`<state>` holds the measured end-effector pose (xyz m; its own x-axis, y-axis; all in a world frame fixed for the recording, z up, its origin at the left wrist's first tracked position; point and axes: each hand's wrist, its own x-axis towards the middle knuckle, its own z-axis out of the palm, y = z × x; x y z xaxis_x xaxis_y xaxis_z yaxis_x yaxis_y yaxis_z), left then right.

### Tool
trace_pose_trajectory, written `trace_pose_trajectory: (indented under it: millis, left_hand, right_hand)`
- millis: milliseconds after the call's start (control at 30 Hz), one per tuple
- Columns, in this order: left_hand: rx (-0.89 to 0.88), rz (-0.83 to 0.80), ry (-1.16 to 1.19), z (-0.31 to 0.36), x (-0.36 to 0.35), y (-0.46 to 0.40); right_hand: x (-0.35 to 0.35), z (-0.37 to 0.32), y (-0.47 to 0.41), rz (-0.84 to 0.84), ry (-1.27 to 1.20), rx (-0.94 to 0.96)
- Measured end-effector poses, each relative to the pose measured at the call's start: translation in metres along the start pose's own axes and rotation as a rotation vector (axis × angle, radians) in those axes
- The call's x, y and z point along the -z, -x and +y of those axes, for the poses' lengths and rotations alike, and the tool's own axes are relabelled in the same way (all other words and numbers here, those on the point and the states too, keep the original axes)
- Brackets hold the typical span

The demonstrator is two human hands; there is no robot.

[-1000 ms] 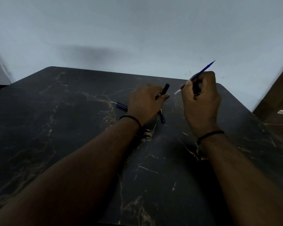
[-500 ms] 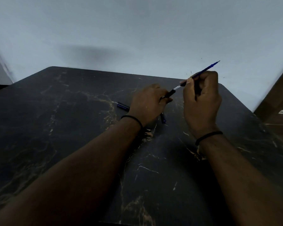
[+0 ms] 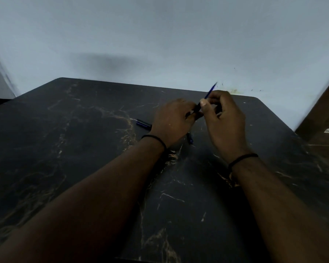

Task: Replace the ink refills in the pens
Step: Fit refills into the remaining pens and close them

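Desk (image 3: 84, 168) nearest. Our left hand (image 3: 172, 121) clamps black pen barrel (image 3: 195, 110) to steady it; our right hand (image 3: 224, 118) pinches blue refill (image 3: 210, 91), tilted, feeding it in. Spare pen parts (image 3: 143, 123) lie beside left hand.

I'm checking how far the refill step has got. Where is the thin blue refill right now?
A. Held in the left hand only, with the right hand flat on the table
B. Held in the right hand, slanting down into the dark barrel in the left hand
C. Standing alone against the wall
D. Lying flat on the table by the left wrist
B: the blue refill sticks up from the right hand and runs down to the dark barrel gripped by the left hand.
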<state>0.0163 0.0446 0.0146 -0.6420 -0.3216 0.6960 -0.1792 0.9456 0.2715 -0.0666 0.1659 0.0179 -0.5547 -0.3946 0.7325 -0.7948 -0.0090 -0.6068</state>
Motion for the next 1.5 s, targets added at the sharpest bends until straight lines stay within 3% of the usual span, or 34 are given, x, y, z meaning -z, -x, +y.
trace_pose_trajectory:
  millis: [100, 233, 367, 467, 600, 733, 967, 1133, 1333, 1500]
  left_hand:
    - [0.026, -0.005, 0.035, 0.001, 0.001, 0.001]
    - [0.083, -0.028, 0.133, -0.001, 0.003, 0.0]
    - [0.351, 0.156, 0.098, -0.012, 0.012, -0.003]
    - [0.526, 0.101, 0.043, -0.028, 0.016, -0.002]
    - [0.48, -0.097, -0.136, -0.03, 0.009, 0.002]
    - [0.48, -0.176, -0.296, -0.027, -0.003, -0.001]
    - [0.515, -0.252, -0.264, -0.033, 0.001, 0.001]
    - [0.491, -0.118, -0.236, -0.034, 0.012, -0.002]
    - [0.371, -0.233, -0.437, -0.024, 0.003, 0.001]
    - [0.375, -0.307, -0.364, -0.02, 0.005, -0.001]
  right_hand:
    - [-0.001, 0.002, 0.001, -0.064, 0.075, 0.024]
    - [0.001, -0.002, 0.002, 0.055, 0.04, 0.029]
    - [0.006, -0.003, 0.001, 0.149, -0.013, -0.042]
    - [0.005, -0.001, 0.002, 0.127, -0.007, -0.072]
    - [0.003, 0.001, 0.002, 0.106, 0.02, -0.08]
    - [0.003, 0.002, 0.002, 0.097, 0.046, -0.075]
    - [0.003, 0.003, 0.003, 0.081, 0.076, -0.096]
    - [0.003, 0.003, 0.003, 0.076, 0.063, -0.117]
    - [0.002, 0.006, 0.002, 0.072, 0.076, -0.094]
    - [0.001, 0.008, 0.003, 0.064, 0.076, -0.084]
